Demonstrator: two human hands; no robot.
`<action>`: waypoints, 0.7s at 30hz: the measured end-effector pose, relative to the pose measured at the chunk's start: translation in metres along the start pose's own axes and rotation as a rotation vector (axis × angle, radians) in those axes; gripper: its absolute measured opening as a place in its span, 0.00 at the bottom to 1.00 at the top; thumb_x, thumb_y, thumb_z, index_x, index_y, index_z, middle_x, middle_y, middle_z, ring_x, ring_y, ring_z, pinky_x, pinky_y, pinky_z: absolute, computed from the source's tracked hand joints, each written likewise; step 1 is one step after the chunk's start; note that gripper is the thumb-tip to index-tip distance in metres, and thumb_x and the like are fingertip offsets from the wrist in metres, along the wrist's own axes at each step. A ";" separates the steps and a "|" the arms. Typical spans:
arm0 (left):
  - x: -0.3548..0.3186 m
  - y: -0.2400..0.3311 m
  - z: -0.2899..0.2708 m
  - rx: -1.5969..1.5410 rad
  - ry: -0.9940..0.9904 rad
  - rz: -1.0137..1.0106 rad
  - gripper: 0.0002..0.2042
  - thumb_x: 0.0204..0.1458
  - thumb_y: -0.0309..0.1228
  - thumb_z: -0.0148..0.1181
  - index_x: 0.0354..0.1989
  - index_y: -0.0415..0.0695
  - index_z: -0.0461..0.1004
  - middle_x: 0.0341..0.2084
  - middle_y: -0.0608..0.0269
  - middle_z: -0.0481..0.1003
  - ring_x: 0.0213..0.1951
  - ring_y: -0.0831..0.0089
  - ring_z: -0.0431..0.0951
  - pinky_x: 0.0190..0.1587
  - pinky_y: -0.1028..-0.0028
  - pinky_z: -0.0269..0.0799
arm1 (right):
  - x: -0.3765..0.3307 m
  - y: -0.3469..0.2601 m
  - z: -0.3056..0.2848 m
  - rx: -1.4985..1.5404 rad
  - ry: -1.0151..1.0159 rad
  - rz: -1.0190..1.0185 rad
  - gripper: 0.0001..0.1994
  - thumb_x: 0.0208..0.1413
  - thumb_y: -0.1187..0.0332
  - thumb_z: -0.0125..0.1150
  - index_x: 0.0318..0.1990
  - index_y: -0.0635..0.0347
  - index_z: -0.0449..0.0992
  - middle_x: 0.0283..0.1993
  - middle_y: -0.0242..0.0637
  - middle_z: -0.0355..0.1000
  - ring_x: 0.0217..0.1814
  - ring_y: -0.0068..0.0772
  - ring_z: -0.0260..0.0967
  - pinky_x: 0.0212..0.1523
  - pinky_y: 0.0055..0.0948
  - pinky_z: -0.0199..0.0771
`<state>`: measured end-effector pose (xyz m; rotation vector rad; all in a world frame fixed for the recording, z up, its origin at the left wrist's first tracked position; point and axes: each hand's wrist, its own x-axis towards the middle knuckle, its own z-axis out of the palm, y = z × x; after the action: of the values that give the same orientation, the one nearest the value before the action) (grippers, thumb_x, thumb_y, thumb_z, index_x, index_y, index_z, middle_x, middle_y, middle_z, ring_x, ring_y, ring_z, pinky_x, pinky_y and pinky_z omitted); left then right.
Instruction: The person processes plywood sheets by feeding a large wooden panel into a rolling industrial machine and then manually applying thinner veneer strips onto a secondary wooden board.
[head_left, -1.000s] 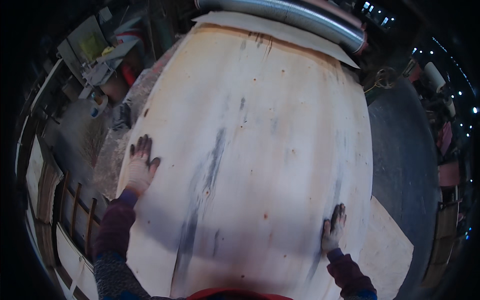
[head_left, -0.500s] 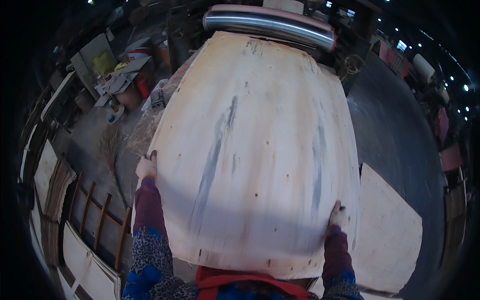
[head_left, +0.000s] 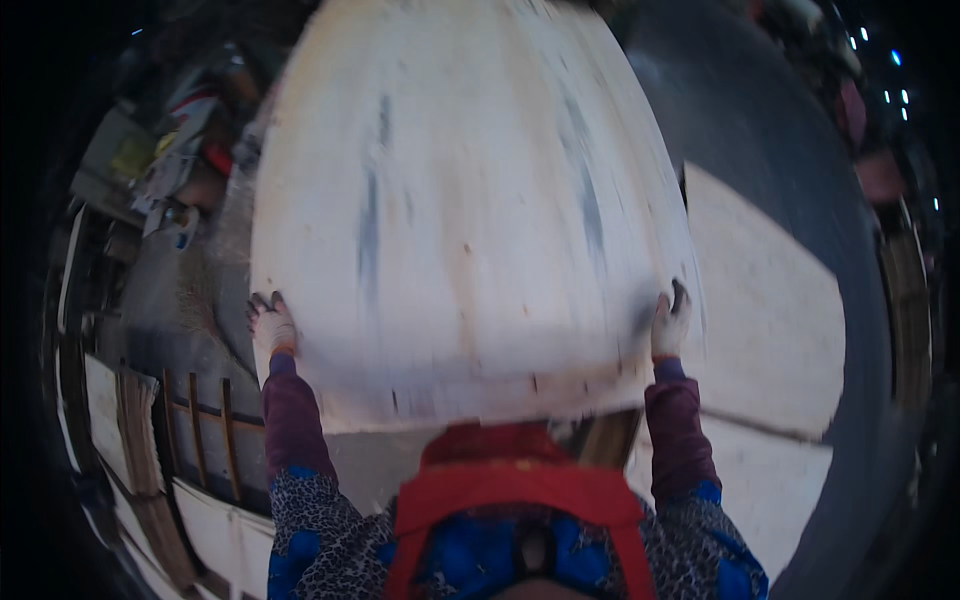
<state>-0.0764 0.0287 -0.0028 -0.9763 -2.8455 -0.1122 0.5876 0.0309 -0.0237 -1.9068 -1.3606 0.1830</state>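
A large pale wood veneer sheet (head_left: 430,200) with grey streaks and small knots lies in front of me, its near edge just ahead of my body. My left hand (head_left: 272,324), in a pale glove with dark fingertips, rests at the sheet's left edge with its fingers spread. On the right side of the sheet, my right hand (head_left: 671,322) lies near the edge, gloved the same way. Its visible fingers are apart and slightly blurred. The sheet's far end runs out at the top of the picture. What bears the sheet underneath is hidden.
More pale wood sheets (head_left: 765,290) lie at the right, beside a dark floor (head_left: 720,90). Stacked sheets (head_left: 120,420) and a slatted wooden frame (head_left: 228,440) are at the left. A twig broom (head_left: 205,300) lies behind them, near blurred clutter.
My view has tilted downward, so the metal roller beyond the sheet is out of the picture. My left hand has gone from grasping the edge to spread fingers; both hands are closer to the near edge.
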 end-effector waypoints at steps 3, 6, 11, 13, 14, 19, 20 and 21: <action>-0.054 -0.068 0.033 -0.058 0.133 0.297 0.27 0.53 0.47 0.38 0.58 0.43 0.55 0.57 0.52 0.57 0.60 0.60 0.52 0.59 0.67 0.48 | -0.071 0.039 -0.037 0.709 0.235 0.368 0.14 0.56 0.74 0.43 0.49 0.65 0.66 0.46 0.38 0.68 0.45 0.27 0.64 0.48 0.23 0.62; -0.129 -0.112 0.025 -0.242 0.059 0.119 0.28 0.52 0.47 0.40 0.57 0.40 0.57 0.56 0.50 0.57 0.59 0.58 0.53 0.59 0.68 0.49 | -0.139 0.038 -0.074 0.838 0.265 0.596 0.13 0.54 0.76 0.45 0.46 0.65 0.68 0.35 0.38 0.73 0.33 0.24 0.68 0.36 0.21 0.68; -0.199 -0.160 0.022 -0.347 0.067 -0.033 0.22 0.52 0.40 0.45 0.51 0.37 0.62 0.48 0.47 0.65 0.50 0.56 0.65 0.50 0.66 0.61 | -0.148 0.018 -0.079 1.272 0.135 0.862 0.16 0.52 0.77 0.42 0.49 0.68 0.64 0.44 0.51 0.69 0.38 0.36 0.70 0.40 0.29 0.72; -0.214 -0.135 0.003 -0.617 0.105 -0.060 0.20 0.52 0.39 0.46 0.48 0.37 0.65 0.46 0.49 0.67 0.46 0.58 0.68 0.48 0.68 0.63 | -0.128 0.008 -0.072 1.416 0.080 0.855 0.17 0.53 0.75 0.44 0.50 0.68 0.62 0.46 0.53 0.67 0.41 0.40 0.69 0.41 0.34 0.72; -0.217 -0.123 -0.006 -0.754 0.129 -0.075 0.19 0.52 0.38 0.46 0.46 0.36 0.66 0.45 0.49 0.69 0.45 0.59 0.69 0.47 0.68 0.64 | -0.118 0.017 -0.062 1.457 0.039 0.880 0.15 0.53 0.74 0.44 0.48 0.67 0.64 0.44 0.49 0.68 0.40 0.40 0.69 0.41 0.35 0.72; -0.229 -0.037 -0.038 -1.393 -0.386 -0.348 0.13 0.52 0.40 0.49 0.39 0.44 0.71 0.26 0.65 0.76 0.21 0.77 0.72 0.21 0.79 0.64 | -0.083 0.045 -0.018 1.449 -0.045 1.105 0.12 0.55 0.63 0.47 0.42 0.60 0.66 0.38 0.40 0.69 0.39 0.38 0.67 0.42 0.36 0.69; -0.225 -0.041 -0.025 -1.428 -0.478 -0.380 0.14 0.52 0.42 0.49 0.37 0.44 0.72 0.26 0.63 0.76 0.21 0.75 0.73 0.21 0.78 0.66 | -0.082 0.041 -0.021 1.471 -0.070 1.066 0.12 0.54 0.60 0.48 0.41 0.58 0.67 0.37 0.39 0.69 0.38 0.36 0.67 0.40 0.35 0.69; -0.222 -0.038 -0.016 -1.512 -0.621 -0.398 0.16 0.52 0.45 0.50 0.33 0.44 0.73 0.28 0.62 0.76 0.22 0.74 0.74 0.21 0.78 0.65 | -0.075 0.033 -0.021 1.504 -0.096 1.013 0.13 0.54 0.57 0.50 0.39 0.57 0.68 0.35 0.38 0.69 0.37 0.35 0.67 0.38 0.34 0.69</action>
<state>0.0757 -0.1378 -0.0212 -0.4664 -3.0621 -2.6113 0.5922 -0.0482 -0.0536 -0.9925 0.0701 1.3376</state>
